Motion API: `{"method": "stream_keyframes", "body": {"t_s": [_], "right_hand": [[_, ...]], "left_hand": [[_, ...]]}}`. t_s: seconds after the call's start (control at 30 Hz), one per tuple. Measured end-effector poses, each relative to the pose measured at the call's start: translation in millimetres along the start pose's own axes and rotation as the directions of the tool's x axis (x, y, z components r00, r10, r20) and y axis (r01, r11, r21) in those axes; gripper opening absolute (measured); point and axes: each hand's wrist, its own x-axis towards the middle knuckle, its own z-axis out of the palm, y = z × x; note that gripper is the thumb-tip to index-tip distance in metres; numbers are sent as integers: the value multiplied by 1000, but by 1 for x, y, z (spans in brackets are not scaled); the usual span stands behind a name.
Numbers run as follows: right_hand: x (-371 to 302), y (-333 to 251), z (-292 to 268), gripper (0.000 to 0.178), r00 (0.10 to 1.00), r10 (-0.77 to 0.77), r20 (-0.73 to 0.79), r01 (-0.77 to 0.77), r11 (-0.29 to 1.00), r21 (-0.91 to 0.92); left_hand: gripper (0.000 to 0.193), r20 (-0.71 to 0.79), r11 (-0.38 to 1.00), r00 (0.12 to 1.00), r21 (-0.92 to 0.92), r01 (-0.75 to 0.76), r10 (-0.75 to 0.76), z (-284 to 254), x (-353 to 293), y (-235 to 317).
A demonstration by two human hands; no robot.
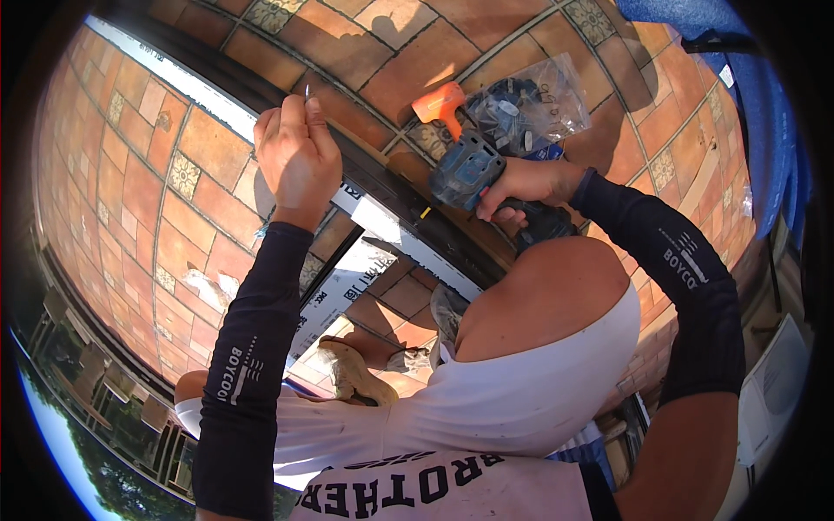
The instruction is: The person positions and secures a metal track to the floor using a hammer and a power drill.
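right hand (521, 187) grips cordless drill (469, 169); left hand (298, 156) pinches screw (307, 90).

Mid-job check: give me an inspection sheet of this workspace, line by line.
Surface: terracotta tile floor with patterned inset tiles, sunlit.
Job's things: small screw pinched in the left hand; cordless drill gripped in the right hand; long dark frame profile with white protective film running diagonally.
Clutter: clear bag of fittings; orange tool.
Fingers: left closed on screw, right wrapped round drill.
Cables: nothing seen.
Surroundings: blue fabric at right; railing lower left.
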Motion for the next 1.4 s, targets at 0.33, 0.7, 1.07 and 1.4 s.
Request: {"method": "stream_keyframes", "body": {"t_s": [0.33,0.7,1.07,1.4], "right_hand": [[7,-1,-4,11,1000,-16,11,17,995,-102],[7,13,0,11,1000,2,-11,-2,1000,-19],[5,16,5,11,997,-64,-39,63,998,-24],[8,11,5,11,996,-91,-5,90,992,-83]], "left_hand": [[22,7,1000,1000,9,9,-9,0,-1,-1],[20,6,1000,1000,-8,14,-14,0,0,1],[21,4,999,999,-6,46,-45,1,-2,0],[28,-10,998,999,-33,46,-46,2,-2,-2]]}}
